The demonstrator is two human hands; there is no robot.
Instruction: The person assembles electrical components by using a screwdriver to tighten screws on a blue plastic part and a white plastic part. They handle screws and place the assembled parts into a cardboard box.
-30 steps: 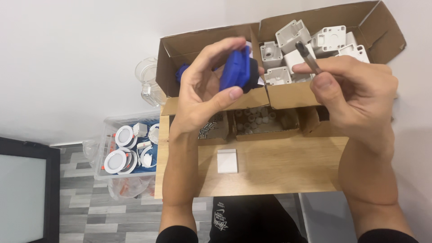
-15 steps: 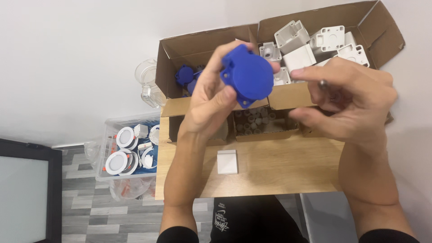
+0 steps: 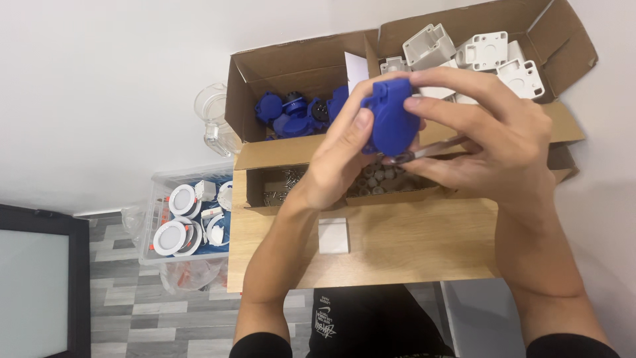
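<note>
One head-worn view — looking steeply down, close over the wooden table (image 3: 411,252).

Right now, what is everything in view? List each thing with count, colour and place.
blue socket part: one, blue, held up between both hands
screwdriver: one, metal shaft, in the right hand
cardboard box: one, brown, far edge of table
blue parts: several, left compartment
white housings: several, right compartment
screw tray: one, brown, before the box
white block: one, on the table
table: one, wooden
plastic bin: one, clear, on the floor, holding round white lamps
left hand: grips the blue socket part
right hand: grips the screwdriver
</note>
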